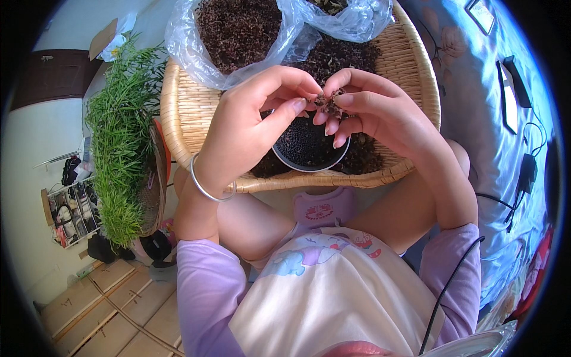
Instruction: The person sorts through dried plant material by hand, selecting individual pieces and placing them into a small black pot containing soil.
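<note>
My right hand (379, 107) holds a small cluster of dried reddish-brown husks (331, 107), probably Sichuan pepper, between thumb and fingers. My left hand (254, 116) meets it at the fingertips, its thumb and forefinger pinched on the cluster's left end. Below both hands is a round, pale-rimmed bowl (308, 145) holding many small black seeds; my fingers hide its far edge. The bowl sits in a wide woven wicker basket (194, 111) in front of me. More dark husks (368, 156) lie around it on the weave.
A clear plastic bag (183, 49) of husks occupies the basket's far left, and another bag (357, 22) lies beyond. Leafy green plants (118, 134) stand at left. On the right, a blue bedspread (477, 165) carries a power adapter (528, 174) with cables. Flattened cardboard (134, 308) covers the lower-left floor.
</note>
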`<state>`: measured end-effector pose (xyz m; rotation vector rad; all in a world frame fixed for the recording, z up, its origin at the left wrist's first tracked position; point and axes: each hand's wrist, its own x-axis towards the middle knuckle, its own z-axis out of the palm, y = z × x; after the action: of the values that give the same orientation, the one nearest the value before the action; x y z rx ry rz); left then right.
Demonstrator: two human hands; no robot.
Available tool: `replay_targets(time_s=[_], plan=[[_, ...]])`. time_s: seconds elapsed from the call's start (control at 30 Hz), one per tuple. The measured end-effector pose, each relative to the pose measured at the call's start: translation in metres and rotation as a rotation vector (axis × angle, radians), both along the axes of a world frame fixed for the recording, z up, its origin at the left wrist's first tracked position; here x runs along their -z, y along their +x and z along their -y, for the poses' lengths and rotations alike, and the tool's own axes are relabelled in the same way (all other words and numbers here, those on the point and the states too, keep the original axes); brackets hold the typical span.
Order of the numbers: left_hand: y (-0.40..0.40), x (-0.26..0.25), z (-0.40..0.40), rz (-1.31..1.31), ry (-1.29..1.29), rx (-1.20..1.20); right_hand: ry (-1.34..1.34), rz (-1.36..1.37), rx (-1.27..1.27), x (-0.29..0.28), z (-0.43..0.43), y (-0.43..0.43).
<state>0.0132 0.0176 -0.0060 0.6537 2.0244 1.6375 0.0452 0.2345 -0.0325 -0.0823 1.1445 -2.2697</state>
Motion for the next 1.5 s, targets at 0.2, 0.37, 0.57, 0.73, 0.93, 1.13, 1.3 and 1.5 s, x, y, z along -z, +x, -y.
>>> replay_targets(time_s=[0.2, 0.37, 0.57, 0.73, 0.93, 1.13, 1.3, 1.5], plan=[[0.0, 0.004, -0.002, -0.009, 0.003, 0.01, 0.079, -0.005, 0.027, -0.001, 0.004, 0.002], [0.002, 0.004, -0.004, -0.041, -0.031, -0.021, 0.072, -0.002, 0.022, -0.001, 0.005, 0.001], [0.001, 0.012, -0.005, -0.208, 0.018, -0.065, 0.085, 0.0, 0.02, 0.001, 0.006, 0.001], [0.001, 0.005, -0.003, -0.145, -0.044, -0.028, 0.002, 0.016, 0.001, 0.003, 0.0, -0.001], [0.001, 0.008, -0.003, -0.129, -0.013, -0.031, 0.0, 0.013, 0.009, 0.003, 0.001, -0.001], [0.0, 0.007, -0.002, -0.152, -0.026, -0.009, 0.001, 0.018, 0.005, 0.004, 0.001, -0.001], [0.0, 0.006, -0.004, -0.181, -0.028, -0.014, 0.008, 0.015, 0.007, 0.004, 0.001, 0.0], [0.0, 0.004, -0.003, -0.08, 0.016, -0.025, -0.002, 0.01, 0.019, 0.003, -0.001, -0.001]])
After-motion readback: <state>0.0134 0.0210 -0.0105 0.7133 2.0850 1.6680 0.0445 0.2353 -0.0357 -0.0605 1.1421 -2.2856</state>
